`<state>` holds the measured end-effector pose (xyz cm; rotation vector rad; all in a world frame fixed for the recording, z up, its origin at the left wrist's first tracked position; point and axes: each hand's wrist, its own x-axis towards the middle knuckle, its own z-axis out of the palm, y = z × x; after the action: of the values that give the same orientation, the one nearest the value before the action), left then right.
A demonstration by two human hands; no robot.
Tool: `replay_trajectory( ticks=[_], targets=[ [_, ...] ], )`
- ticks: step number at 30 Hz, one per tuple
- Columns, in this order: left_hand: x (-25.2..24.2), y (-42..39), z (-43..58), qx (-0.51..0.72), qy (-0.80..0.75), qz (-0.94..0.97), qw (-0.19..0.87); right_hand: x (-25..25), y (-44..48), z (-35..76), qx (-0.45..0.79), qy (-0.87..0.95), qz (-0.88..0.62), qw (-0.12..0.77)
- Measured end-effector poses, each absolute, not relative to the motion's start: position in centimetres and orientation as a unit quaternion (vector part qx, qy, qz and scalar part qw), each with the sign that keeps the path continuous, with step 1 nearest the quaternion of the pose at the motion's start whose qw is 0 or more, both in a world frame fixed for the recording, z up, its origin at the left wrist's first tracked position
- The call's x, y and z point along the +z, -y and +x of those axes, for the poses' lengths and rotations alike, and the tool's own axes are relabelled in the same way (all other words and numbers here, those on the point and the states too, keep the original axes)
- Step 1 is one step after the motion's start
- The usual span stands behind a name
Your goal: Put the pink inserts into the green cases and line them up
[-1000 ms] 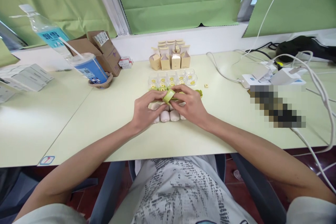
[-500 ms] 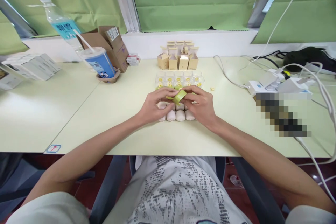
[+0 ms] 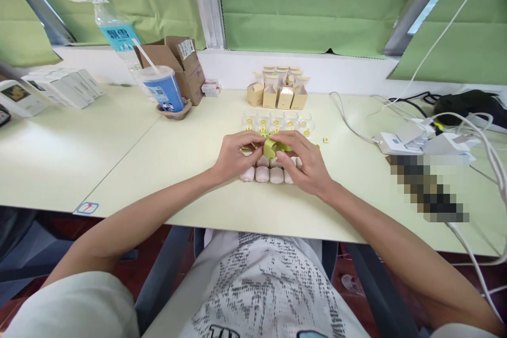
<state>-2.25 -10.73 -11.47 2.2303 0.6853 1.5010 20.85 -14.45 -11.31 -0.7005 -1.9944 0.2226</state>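
My left hand (image 3: 236, 157) and my right hand (image 3: 303, 162) meet over the middle of the pale table (image 3: 166, 158). Both pinch a small green piece (image 3: 270, 147) between their fingertips. Under the hands lies a row of pale pink oval cases (image 3: 263, 174). Just beyond the hands sits a row of clear round containers with yellow pieces inside (image 3: 277, 122). Further back stands a cluster of small tan paper boxes (image 3: 278, 90).
A blue paper cup with a straw (image 3: 163, 89), a water bottle (image 3: 115, 30) and open cardboard boxes (image 3: 180, 66) stand at the back left. White boxes (image 3: 67, 86) lie at far left. Cables and white chargers (image 3: 423, 136) crowd the right side. A tiny yellow piece (image 3: 325, 140) lies loose.
The head camera has swung left, so everything sits further right in the picture. The green piece has turned in my fingers from a tilted flat side to an end-on view.
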Motion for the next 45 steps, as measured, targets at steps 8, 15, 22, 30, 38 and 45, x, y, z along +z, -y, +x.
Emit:
replay_trajectory(
  ticks=[8,15,22,30,38,45],
  targets=[
    [-11.7,11.2,-1.9,0.525,-0.184,0.822,0.122,-11.7,14.3,20.7,-0.047,0.851,-0.271,0.447],
    [-11.3,11.0,-2.0,0.519,-0.174,0.83,0.106,-11.1,14.3,21.2,-0.068,0.837,-0.267,0.472],
    [-10.6,10.1,-2.8,0.477,-0.203,0.842,0.148,-10.1,14.4,21.3,0.045,0.819,-0.293,0.491],
    [-10.4,9.9,-3.0,0.424,-0.251,0.844,0.211,-9.9,14.4,21.3,0.106,0.806,-0.331,0.48],
    [-11.0,8.2,-4.3,0.498,-0.349,0.772,0.184,-8.8,11.4,25.8,0.156,0.676,-0.413,0.591],
    [-12.7,4.7,-5.1,0.561,-0.491,0.613,0.261,-10.3,7.2,31.7,0.149,0.592,-0.598,0.52]
  ],
)
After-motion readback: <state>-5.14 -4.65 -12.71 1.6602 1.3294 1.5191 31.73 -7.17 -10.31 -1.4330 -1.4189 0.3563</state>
